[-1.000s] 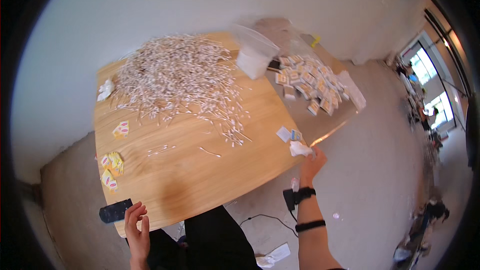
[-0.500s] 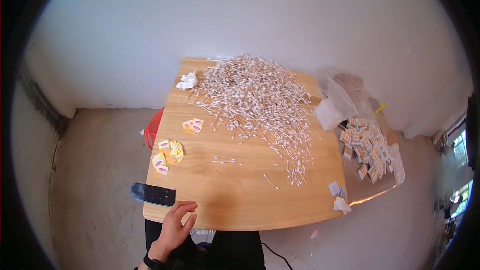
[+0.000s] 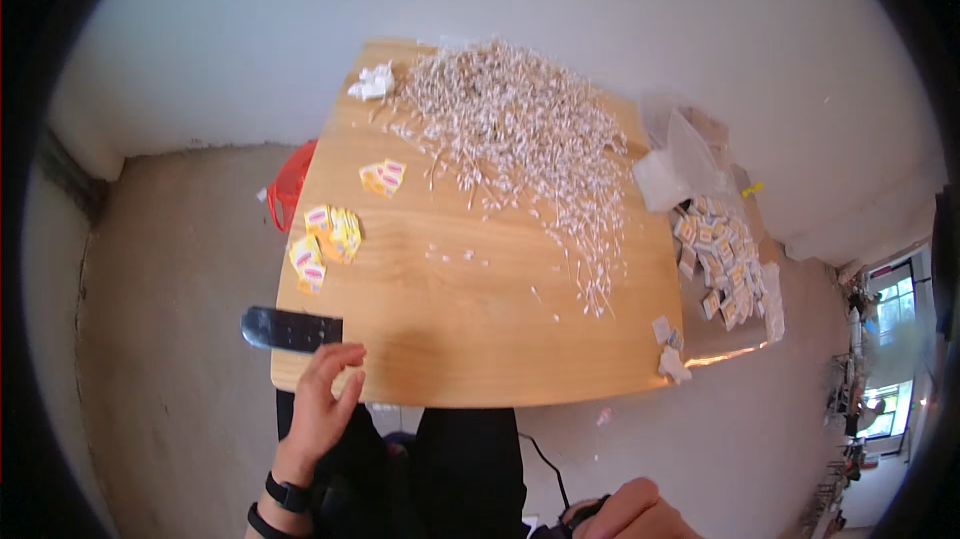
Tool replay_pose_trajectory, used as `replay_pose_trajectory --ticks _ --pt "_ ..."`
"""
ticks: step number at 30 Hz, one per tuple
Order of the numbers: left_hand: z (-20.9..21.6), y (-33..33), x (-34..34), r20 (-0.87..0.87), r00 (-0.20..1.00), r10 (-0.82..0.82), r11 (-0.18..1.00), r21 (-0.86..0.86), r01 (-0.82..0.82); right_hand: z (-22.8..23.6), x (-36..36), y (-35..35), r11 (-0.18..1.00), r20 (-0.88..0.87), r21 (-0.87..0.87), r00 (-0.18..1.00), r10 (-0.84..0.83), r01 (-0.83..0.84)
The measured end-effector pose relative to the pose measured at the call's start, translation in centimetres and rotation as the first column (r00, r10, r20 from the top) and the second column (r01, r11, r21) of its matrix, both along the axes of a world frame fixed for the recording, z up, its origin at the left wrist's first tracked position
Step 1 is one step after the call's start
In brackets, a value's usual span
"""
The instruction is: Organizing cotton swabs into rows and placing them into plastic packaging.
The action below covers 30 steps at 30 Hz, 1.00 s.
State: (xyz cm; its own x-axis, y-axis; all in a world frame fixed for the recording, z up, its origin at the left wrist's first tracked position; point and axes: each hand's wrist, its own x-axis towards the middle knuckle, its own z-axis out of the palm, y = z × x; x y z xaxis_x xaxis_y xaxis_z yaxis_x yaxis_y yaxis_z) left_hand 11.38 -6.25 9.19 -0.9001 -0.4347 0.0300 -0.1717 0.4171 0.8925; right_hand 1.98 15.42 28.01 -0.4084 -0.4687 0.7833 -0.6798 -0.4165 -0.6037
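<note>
My left hand (image 3: 325, 397) hovers by the table's front left corner, fingers loosely bent and thumb apart, holding nothing I can see. Close beyond its fingertips lies a flat dark strip (image 3: 292, 329) with a rounded end, overhanging the table's left edge. At the lower edge of the picture, partly cut off, my right hand (image 3: 635, 512) is curled, with something black beside it that I cannot make out. Several loose cotton swabs (image 3: 458, 257) lie mid-table, in front of a big heap of cotton swabs (image 3: 515, 119).
Yellow-and-white packets (image 3: 340, 232) lie along the left side of the wooden table (image 3: 440, 339). Crumpled white tissue (image 3: 374, 82) sits at the back left. Off the right edge, small boxes (image 3: 725, 254) fill a plastic-lined carton. A red bag (image 3: 290, 184) hangs at the left.
My right hand has come into view at the lower edge. The view has tilted down, so the table sits higher in the picture. My left hand stays near the dark strip.
</note>
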Motion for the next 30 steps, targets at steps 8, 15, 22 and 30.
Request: replay_pose_trajectory --ticks 8,15,22,30 --pt "-0.7 -0.6 -0.2 -0.007 1.0 0.009 1.0 0.015 -0.009 -1.1 0.9 -2.2 0.92 0.188 -0.285 0.957 -0.221 0.269" --pt "-0.9 -0.4 0.2 0.007 1.0 -0.008 0.999 0.036 0.008 -2.6 1.5 -4.4 0.855 0.459 -0.355 0.727 0.511 -0.377" --pt "-1.2 -0.6 -0.2 0.006 1.0 -0.012 0.999 0.033 0.011 -3.7 1.7 -3.1 0.625 0.531 -0.435 0.376 0.759 -0.648" --pt "-1.5 -0.3 -0.9 0.033 0.999 -0.037 0.999 0.002 0.037 -3.4 1.3 -3.0 0.812 0.615 -0.458 0.532 0.583 -0.361"
